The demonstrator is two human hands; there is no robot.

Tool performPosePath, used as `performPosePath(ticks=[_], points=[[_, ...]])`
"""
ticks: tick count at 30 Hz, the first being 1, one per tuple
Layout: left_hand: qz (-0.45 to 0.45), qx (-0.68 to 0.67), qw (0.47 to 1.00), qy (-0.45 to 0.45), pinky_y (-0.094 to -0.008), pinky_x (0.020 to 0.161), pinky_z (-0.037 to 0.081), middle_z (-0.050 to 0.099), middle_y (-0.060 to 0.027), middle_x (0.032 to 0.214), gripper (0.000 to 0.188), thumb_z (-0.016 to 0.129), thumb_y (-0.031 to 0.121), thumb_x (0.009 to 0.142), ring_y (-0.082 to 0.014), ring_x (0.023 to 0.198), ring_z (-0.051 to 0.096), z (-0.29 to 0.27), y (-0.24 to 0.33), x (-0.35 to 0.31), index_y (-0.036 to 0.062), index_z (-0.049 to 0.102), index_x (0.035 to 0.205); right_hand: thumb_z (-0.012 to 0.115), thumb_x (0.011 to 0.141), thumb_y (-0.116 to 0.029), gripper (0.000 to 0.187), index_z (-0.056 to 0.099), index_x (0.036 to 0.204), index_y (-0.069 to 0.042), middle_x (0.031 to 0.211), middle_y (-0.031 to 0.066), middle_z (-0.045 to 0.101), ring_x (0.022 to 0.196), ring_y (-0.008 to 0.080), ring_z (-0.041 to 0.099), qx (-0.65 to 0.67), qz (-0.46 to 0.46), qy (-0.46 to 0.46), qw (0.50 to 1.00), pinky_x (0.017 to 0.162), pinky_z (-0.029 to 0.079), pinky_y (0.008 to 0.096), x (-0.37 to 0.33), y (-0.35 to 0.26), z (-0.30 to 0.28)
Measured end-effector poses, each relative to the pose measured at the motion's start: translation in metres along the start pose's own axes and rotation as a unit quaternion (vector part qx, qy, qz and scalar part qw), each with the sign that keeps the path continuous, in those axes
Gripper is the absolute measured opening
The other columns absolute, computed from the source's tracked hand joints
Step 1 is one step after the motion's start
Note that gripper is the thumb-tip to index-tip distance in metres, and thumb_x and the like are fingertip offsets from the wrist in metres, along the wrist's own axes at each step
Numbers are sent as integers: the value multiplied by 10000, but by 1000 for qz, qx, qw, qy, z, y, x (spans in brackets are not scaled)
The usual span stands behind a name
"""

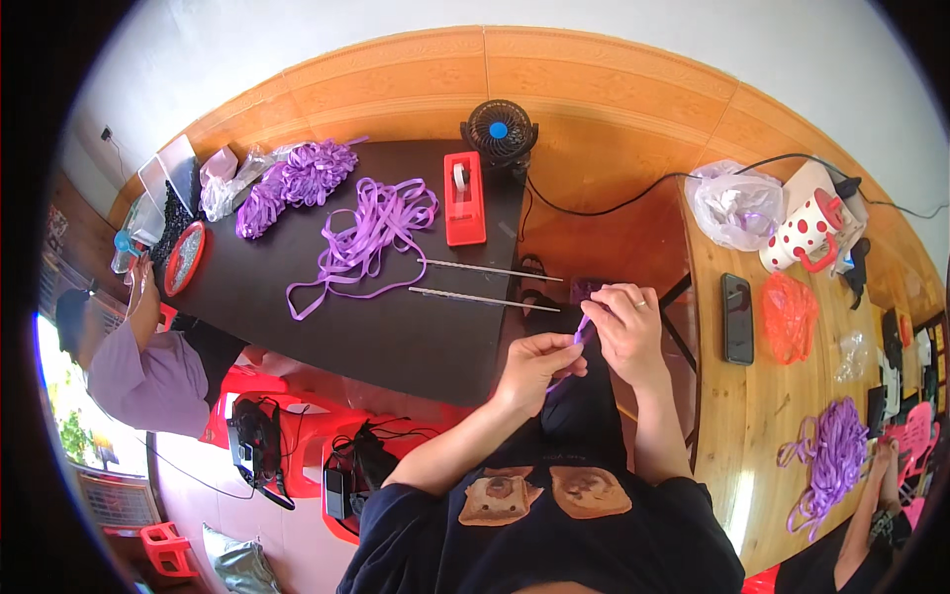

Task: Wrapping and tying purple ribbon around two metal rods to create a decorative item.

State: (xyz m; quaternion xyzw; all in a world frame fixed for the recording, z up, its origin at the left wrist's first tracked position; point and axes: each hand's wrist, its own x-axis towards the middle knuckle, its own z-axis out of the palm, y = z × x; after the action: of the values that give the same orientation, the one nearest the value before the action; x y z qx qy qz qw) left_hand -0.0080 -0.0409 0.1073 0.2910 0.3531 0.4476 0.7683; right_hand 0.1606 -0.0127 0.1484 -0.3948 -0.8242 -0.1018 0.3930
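Between my two hands, above my lap, runs a short length of purple ribbon [582, 327]. My left hand [542, 368] pinches its lower part, and a bit of it shows below those fingers. Higher up and close beside it, my right hand [625, 322], with a ring on one finger, pinches the upper part. Two thin metal rods [475, 297] lie on the dark table [426, 342], their ends sticking out past its edge near my hands. A loose tangle of purple ribbon [371, 238] lies beyond the rods.
On the dark table are a red tape dispenser [465, 203], a small black fan [500, 131], a larger purple ribbon heap [297, 185] and a red dish [185, 259]. The wooden table [732, 426] holds a phone [736, 319], a spotted cup [804, 233] and bags. People sit at left and lower right.
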Motion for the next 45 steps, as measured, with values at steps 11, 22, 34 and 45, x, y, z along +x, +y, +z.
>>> performPosePath(ticks=[11, 22, 34, 45], points=[[146, -29, 989, -1, -284, 801, 495, 687, -96, 894, 115, 618, 7, 862, -168, 843, 639, -53, -57, 74, 10, 688, 954, 699, 679, -32, 247, 678, 913, -107, 959, 39, 609, 866, 221, 588, 43, 30, 71, 996, 694, 392, 348, 6, 47, 76], [216, -132, 966, 52, -298, 778, 483, 675, -89, 920, 158, 609, -6, 860, -163, 812, 613, -63, -63, 85, 19, 667, 1005, 686, 687, 2, 254, 706, 915, -110, 974, 34, 649, 881, 206, 585, 240, 84, -42, 966, 754, 389, 328, 20, 74, 115], [245, -102, 957, 119, -223, 710, 419, 641, -33, 848, 128, 607, 56, 892, -96, 776, 563, -59, -52, 79, 6, 640, 1005, 626, 796, -38, 120, 681, 902, -32, 936, 104, 667, 856, 259, 622, 340, 117, -30, 933, 762, 460, 355, 2, 59, 156], [132, 81, 977, 144, -181, 682, 407, 598, 17, 805, 70, 650, 48, 875, -48, 741, 525, -60, -83, -12, -12, 657, 910, 579, 820, -11, 134, 657, 927, 8, 860, 115, 616, 819, 243, 594, 416, 357, -21, 836, 714, 465, 317, -95, -22, 157]])
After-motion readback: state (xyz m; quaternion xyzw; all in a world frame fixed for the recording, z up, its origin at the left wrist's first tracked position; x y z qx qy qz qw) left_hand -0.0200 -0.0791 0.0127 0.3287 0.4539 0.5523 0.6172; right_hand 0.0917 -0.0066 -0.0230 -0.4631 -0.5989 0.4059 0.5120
